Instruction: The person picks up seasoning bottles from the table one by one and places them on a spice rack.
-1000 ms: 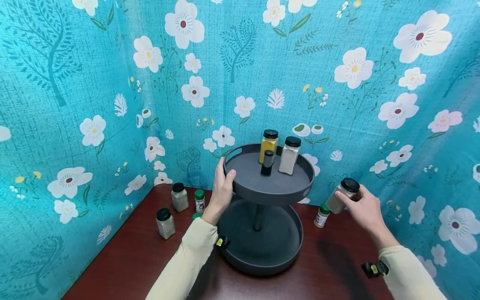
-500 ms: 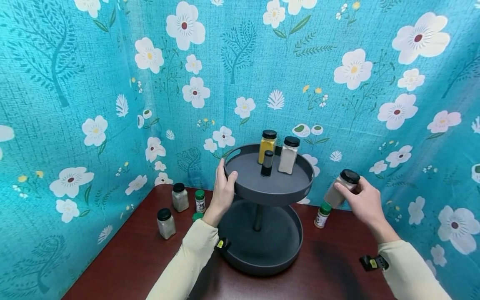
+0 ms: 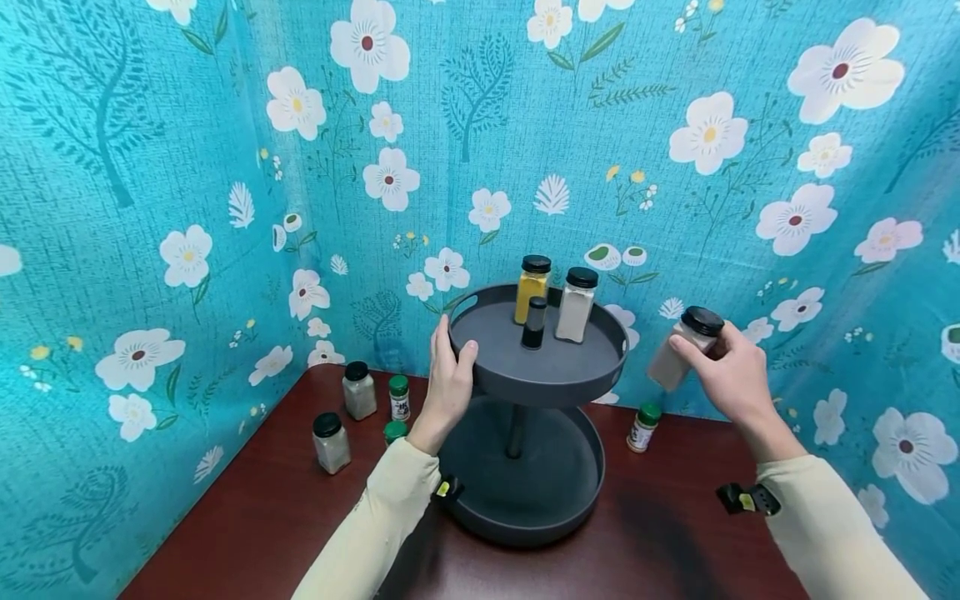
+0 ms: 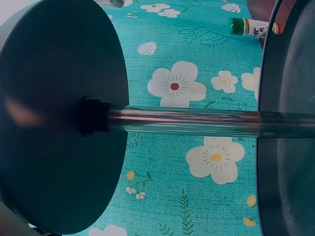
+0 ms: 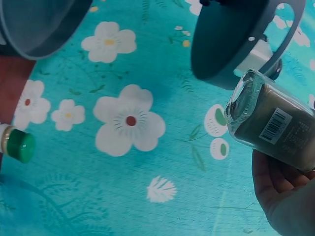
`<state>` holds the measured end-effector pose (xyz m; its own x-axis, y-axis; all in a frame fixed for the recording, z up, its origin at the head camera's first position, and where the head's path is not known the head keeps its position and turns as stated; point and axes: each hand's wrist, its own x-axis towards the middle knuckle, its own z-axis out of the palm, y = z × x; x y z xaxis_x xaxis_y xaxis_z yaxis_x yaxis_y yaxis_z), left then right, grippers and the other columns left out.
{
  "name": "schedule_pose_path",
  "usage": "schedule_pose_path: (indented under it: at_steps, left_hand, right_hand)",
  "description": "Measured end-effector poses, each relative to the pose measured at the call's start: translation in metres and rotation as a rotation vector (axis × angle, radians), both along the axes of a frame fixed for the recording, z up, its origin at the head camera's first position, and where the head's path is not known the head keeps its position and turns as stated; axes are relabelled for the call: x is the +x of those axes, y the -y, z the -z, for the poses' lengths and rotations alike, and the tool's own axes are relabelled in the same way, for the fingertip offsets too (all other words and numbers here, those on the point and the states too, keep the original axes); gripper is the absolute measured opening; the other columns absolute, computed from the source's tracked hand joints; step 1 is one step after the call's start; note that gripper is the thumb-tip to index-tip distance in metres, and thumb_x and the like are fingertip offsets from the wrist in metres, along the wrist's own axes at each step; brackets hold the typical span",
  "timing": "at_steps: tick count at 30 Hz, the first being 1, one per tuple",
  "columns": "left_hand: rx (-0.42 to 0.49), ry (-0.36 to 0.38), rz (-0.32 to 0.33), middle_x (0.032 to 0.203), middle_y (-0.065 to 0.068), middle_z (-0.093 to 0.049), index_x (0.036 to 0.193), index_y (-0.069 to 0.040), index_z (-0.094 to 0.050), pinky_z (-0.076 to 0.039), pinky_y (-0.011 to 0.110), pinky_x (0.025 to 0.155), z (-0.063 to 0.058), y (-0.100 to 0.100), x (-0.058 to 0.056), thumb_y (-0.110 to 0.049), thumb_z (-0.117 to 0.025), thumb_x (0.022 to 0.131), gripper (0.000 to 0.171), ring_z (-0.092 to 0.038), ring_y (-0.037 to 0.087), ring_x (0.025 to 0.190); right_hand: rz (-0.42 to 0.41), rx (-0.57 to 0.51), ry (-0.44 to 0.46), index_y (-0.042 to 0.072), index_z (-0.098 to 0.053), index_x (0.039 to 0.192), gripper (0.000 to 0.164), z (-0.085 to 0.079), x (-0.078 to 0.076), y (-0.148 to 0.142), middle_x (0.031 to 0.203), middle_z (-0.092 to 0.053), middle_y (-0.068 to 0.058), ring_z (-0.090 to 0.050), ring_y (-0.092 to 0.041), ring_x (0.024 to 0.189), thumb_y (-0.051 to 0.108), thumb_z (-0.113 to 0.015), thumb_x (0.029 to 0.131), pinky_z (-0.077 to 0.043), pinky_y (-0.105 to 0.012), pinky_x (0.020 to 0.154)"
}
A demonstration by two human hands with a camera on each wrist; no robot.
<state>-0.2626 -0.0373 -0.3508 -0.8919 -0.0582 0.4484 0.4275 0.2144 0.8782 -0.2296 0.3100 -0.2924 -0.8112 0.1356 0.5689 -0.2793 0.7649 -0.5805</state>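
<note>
My right hand [image 3: 738, 379] grips a square glass spice jar [image 3: 678, 354] near its black lid, to the right of the two-tier turntable's upper tray [image 3: 540, 392]. The jar is tilted and holds greyish-brown powder; the right wrist view shows its base and a barcode label [image 5: 275, 125]. My left hand [image 3: 448, 387] rests against the upper tray's left rim, fingers straight along the outside and thumb up at the edge. On that tray stand a yellow spice jar [image 3: 530, 302], a pale powder jar [image 3: 576, 308] and a small dark bottle [image 3: 534, 325].
The lower tray [image 3: 525, 504] sits on the dark red table [image 3: 225, 533]. Two black-lidded jars [image 3: 332, 446] and green-capped bottles [image 3: 399, 400] stand at left, one partly hidden by my left arm. Another green-capped bottle [image 3: 642, 429] stands at right. A flowered curtain [image 3: 337, 192] hangs behind.
My right hand has lifted the jar upward, from beside the green-capped bottle to above it. My left hand stays at the tray's rim.
</note>
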Motion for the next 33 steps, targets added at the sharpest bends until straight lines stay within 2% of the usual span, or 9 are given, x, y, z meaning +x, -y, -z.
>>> schedule_pose_path:
  at_steps: [5,15,24,28,33]
  left_hand:
    - [0.002,-0.01,0.006,0.156,0.006,-0.006,0.153,-0.015,-0.005,-0.016,0.052,0.11,0.0,0.0,0.0,-0.037,-0.037,0.098,0.067,-0.01,0.025,0.142]
    - [0.007,-0.028,-0.018,0.156,0.007,-0.009,0.153,-0.015,-0.007,-0.017,0.052,0.11,0.001,-0.003,0.002,-0.04,-0.039,0.098,0.068,-0.012,0.024,0.141]
    - [0.002,-0.049,-0.035,0.156,0.008,-0.01,0.152,-0.012,-0.008,-0.016,0.052,0.11,0.0,-0.003,0.004,-0.039,-0.039,0.098,0.069,-0.012,0.025,0.141]
    - [0.002,-0.05,-0.035,0.155,0.009,-0.01,0.152,-0.012,-0.008,-0.017,0.052,0.11,0.001,-0.003,0.004,-0.039,-0.039,0.098,0.068,-0.012,0.026,0.141]
    - [0.001,-0.052,-0.039,0.155,0.008,-0.01,0.152,-0.013,-0.008,-0.017,0.053,0.109,0.003,-0.004,0.004,-0.04,-0.039,0.098,0.068,-0.012,0.026,0.141]
  right_hand:
    - [-0.032,-0.008,-0.031,0.0,-0.055,0.124,0.052,-0.012,-0.001,0.005,0.092,-0.06,-0.015,-0.048,-0.016,0.069,0.038,-0.063,0.089,-0.038,-0.026,0.051]
    - [-0.083,-0.039,-0.059,0.002,-0.054,0.127,0.053,-0.033,0.0,0.02,0.102,-0.061,-0.016,-0.051,-0.011,0.073,0.037,-0.064,0.089,-0.041,-0.02,0.054]
    - [-0.133,-0.042,-0.063,0.005,-0.056,0.123,0.048,-0.044,-0.003,0.038,0.104,-0.062,-0.014,-0.055,-0.006,0.077,0.037,-0.065,0.088,-0.043,-0.019,0.057]
    - [-0.165,-0.025,-0.063,0.004,-0.055,0.126,0.05,-0.047,-0.005,0.047,0.107,-0.062,-0.017,-0.056,-0.006,0.08,0.036,-0.064,0.089,-0.044,-0.018,0.059]
    - [-0.182,-0.002,-0.052,0.003,-0.056,0.123,0.05,-0.045,-0.009,0.057,0.1,-0.062,-0.015,-0.055,-0.016,0.077,0.038,-0.064,0.089,-0.045,-0.022,0.057]
